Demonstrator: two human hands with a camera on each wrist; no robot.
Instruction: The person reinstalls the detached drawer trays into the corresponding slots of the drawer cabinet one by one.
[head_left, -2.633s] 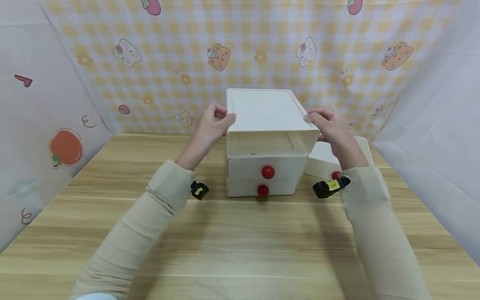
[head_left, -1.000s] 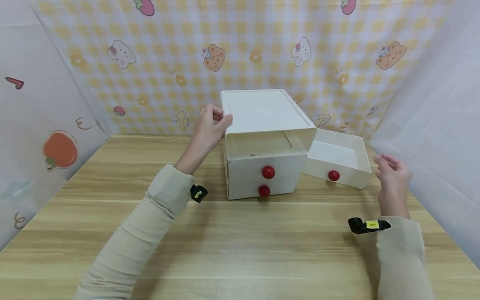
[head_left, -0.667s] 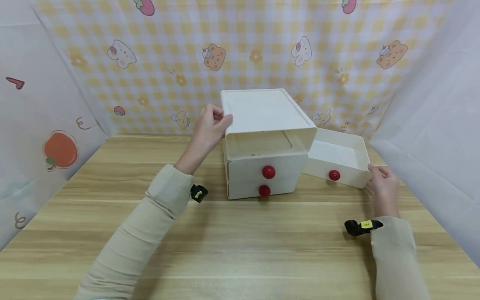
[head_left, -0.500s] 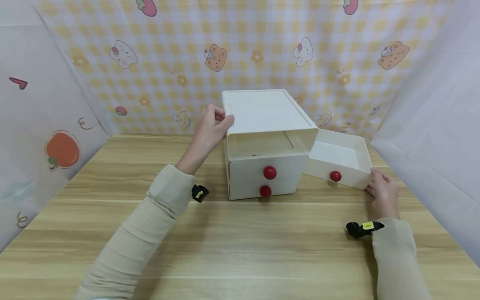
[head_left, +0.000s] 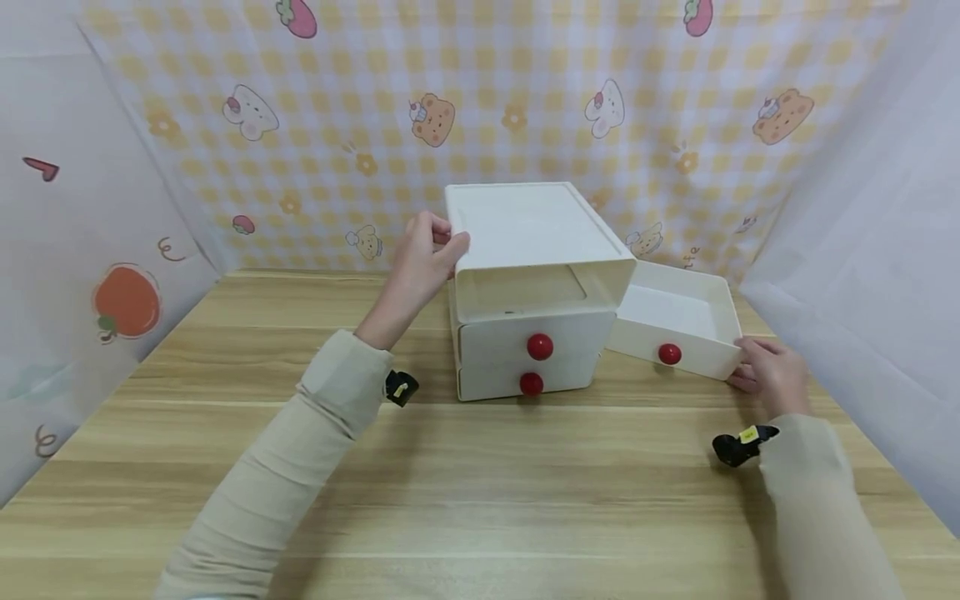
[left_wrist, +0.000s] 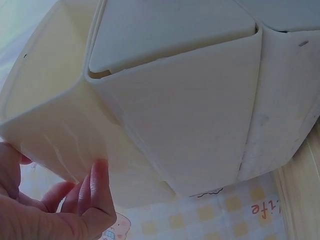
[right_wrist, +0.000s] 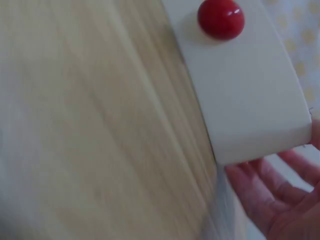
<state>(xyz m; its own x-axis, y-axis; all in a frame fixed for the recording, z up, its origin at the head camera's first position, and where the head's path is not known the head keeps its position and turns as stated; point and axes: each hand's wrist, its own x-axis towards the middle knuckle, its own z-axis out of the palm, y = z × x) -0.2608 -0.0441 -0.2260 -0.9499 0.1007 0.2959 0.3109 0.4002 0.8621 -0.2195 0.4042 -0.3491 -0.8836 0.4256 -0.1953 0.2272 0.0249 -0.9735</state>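
White plastic loose drawer (head_left: 678, 321) on tabletop (head_left: 480, 483), just right of drawer cabinet (head_left: 534, 283); its far-left corner hidden behind cabinet. Right hand (head_left: 772, 375) clasps drawer's right front corner, fingertips partly hidden. Left hand (head_left: 422, 262) grips cabinet's top left edge. Top slot vacant. Bare wood in front.

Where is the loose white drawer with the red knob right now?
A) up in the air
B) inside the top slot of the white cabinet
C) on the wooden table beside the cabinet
C: the loose white drawer with a red knob rests on the wooden table, right of the white plastic cabinet, whose top slot is empty.
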